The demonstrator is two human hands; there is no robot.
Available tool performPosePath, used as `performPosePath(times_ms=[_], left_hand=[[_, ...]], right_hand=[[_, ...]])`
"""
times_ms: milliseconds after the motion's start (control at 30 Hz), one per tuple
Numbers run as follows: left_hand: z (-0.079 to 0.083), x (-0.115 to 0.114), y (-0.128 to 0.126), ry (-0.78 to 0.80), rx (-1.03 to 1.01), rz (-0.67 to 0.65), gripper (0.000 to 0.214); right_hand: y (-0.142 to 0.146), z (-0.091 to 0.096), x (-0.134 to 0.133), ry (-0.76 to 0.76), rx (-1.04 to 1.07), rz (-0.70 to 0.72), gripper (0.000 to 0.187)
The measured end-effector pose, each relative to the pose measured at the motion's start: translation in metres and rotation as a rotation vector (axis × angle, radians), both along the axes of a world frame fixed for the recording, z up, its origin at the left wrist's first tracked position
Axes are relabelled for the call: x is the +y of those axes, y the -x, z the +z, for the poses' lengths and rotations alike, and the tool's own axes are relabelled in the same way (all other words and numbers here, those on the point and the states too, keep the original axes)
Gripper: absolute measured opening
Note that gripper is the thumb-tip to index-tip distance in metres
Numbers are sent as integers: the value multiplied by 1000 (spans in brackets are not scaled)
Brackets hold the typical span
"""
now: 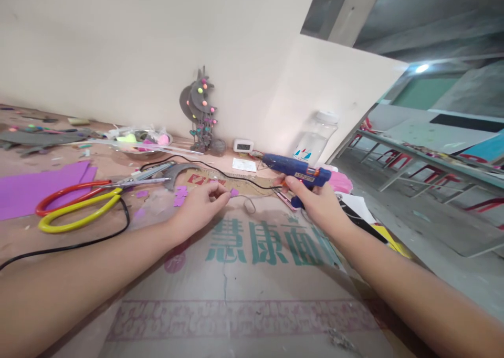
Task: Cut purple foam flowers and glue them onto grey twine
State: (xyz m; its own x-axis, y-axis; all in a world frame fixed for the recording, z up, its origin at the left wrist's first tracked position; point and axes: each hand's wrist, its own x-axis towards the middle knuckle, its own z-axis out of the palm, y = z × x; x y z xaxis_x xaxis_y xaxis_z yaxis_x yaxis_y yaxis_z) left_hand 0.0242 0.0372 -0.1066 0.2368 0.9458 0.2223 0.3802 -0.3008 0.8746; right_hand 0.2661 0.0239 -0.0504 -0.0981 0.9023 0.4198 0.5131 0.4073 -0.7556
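My left hand (200,204) is closed in a pinch on a small purple foam piece (234,192), above a printed plastic sack (236,279). Beside that piece a thin grey cord (249,206) with a small pale lump lies on the sack. In my right hand (323,204) is a blue hot glue gun (285,164), its nozzle toward the left and an orange-red glow near the grip. More purple cut pieces (180,195) rest just left of my left hand. Scissors (79,206) with one red and one yellow handle lie farther left, by purple sheets (43,187).
At the wall stands a grey moon-shaped ornament (202,103) with coloured balls. Near it are a bowl of pompoms (144,143), a small digital clock (243,146) and a clear bottle (316,135). A black cable (212,166) crosses the table; yellow paper (391,240) lies at the right edge.
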Motion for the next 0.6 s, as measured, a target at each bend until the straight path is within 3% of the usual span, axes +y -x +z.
performPosePath(times_ms=[100, 233, 367, 467, 600], left_hand=[[1, -1, -1, -7, 5, -3, 23], [1, -1, -1, -10, 39, -9, 22], [1, 0, -1, -9, 63, 3, 23], [1, 0, -1, -5, 69, 18, 23], [0, 1, 0, 2, 68, 15, 24]], right_hand=[[0, 2, 32, -74, -153, -67, 31], [-2, -11, 91, 51, -284, -244, 36], [-5, -31, 139, 95, -309, -292, 31], [-8, -42, 155, 113, -333, -304, 25], [-15, -47, 152, 112, -371, -313, 27]])
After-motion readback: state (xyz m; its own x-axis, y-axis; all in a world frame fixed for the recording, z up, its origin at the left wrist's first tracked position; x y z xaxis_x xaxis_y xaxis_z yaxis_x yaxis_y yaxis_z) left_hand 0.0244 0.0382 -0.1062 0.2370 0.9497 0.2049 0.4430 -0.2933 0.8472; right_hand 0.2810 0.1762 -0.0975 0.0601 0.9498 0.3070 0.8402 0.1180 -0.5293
